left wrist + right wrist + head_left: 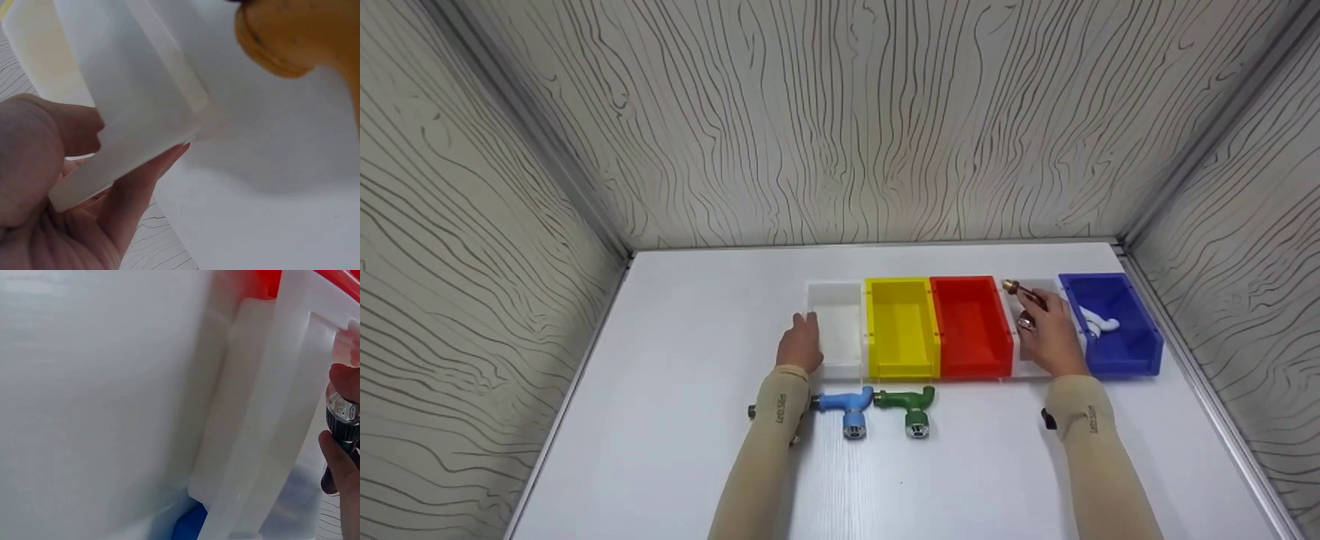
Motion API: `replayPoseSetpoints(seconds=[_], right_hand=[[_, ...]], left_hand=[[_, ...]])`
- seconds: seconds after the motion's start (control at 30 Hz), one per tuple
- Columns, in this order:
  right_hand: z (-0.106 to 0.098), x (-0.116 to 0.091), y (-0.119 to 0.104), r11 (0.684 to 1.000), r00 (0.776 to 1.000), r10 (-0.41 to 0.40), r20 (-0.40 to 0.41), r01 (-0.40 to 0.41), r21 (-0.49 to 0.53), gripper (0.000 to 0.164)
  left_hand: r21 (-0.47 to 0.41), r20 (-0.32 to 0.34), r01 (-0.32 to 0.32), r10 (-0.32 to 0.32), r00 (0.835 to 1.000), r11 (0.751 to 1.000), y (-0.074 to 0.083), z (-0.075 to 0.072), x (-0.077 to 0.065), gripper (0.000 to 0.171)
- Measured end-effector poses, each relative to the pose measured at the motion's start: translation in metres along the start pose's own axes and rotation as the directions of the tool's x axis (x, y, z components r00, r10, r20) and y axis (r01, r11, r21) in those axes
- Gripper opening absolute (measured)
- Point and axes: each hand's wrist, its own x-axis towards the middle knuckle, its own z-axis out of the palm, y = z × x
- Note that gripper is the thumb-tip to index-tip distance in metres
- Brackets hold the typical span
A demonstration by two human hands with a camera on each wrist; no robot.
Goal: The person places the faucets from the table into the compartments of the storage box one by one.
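My left hand (801, 345) grips the left wall of the leftmost white bin (840, 330); the left wrist view shows thumb and fingers on either side of that wall. With my right hand (1051, 339) I hold a dark faucet (343, 428) with a brass threaded end and a chrome-topped knob, over the other white bin (1026, 367). A blue faucet (847, 401) and a green faucet (906, 400) lie in front of the bins. An orange faucet (298, 39), mostly hidden by my left forearm in the head view, lies beside them.
Between the white bins stand a yellow bin (901, 330) and a red bin (973, 330), side by side. At the right end, a blue bin (1136, 337) contains a white faucet (1101, 322). Wood-patterned walls enclose the white table (697, 315) at the back and sides.
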Motion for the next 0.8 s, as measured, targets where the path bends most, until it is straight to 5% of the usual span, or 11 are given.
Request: replayPoseSetpoints(seconds=[0.8], right_hand=[[0.0021,0.0059,0.0021,0.999,0.990,0.044,0.135,-0.043,-0.014,0.063]], left_hand=[[0.000,-0.006,0.003,-0.003,1.000,1.000,-0.0013,0.0019,0.0013,0.066]])
